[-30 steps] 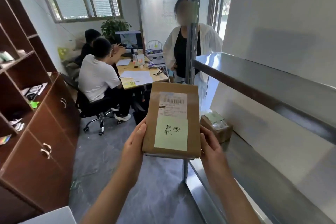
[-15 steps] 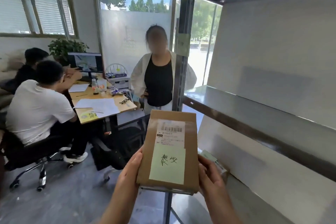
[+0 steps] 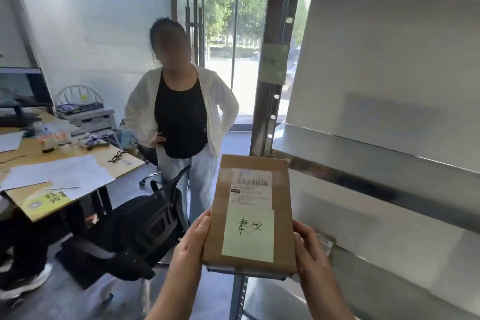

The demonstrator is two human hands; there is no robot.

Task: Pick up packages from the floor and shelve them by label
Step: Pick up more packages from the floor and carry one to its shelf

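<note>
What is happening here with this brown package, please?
A person holds a flat brown package upright, the left hand gripping its left edge and the right hand its right edge. It bears a barcode label and a handwritten green note. It is in front of the metal shelf, not yet shelved. A similar shelf tag is stuck on the post. A second person stands behind.

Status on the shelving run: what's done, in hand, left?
Done: one box already lies on the lower shelf, partly behind the right hand. In hand: left hand and right hand grip the package upright, handwritten note facing the camera. Left: shelving it; the post note is too blurred to match. Any floor packages are out of view.
</note>
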